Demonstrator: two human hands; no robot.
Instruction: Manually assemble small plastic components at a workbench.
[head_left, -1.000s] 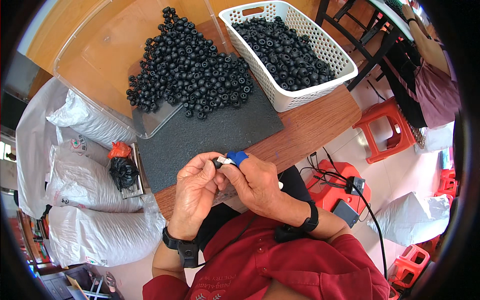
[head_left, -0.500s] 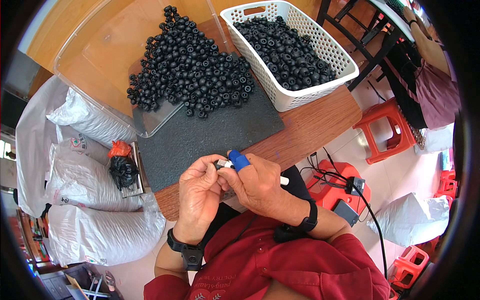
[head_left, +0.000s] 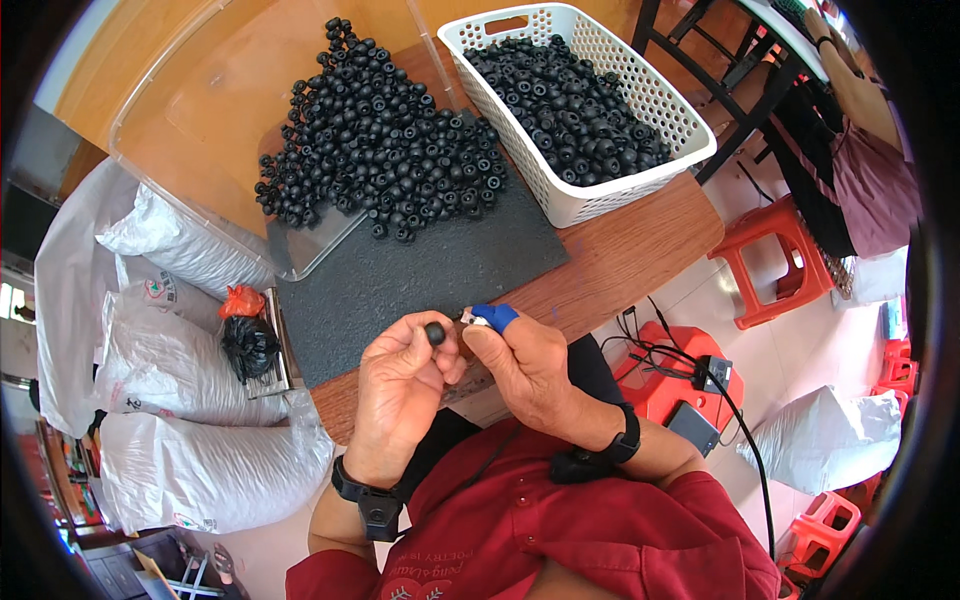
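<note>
My left hand (head_left: 392, 392) pinches a small round black part (head_left: 435, 333) between thumb and fingers, just past the table's near edge. Close to its right, my right hand (head_left: 528, 372) is closed on a slim white tool (head_left: 477, 319); its tip is too small to make out. A blue cover (head_left: 497, 316) wraps my right index finger. The tool's tip and the black part are slightly apart. Beyond my hands, a large heap of similar black parts (head_left: 390, 150) spreads over a dark mat (head_left: 430, 270).
A white perforated basket (head_left: 590, 207) full of black parts stands at the back right. Behind the heap is a clear plastic bin (head_left: 190, 215), tipped over. Stuffed white sacks (head_left: 210, 470) line the left. Red stools (head_left: 765, 255) and another person (head_left: 870, 190) are at right.
My right hand has drawn the tool slightly right, away from the black part. The part has turned in my left fingers and now shows its rounded side.
</note>
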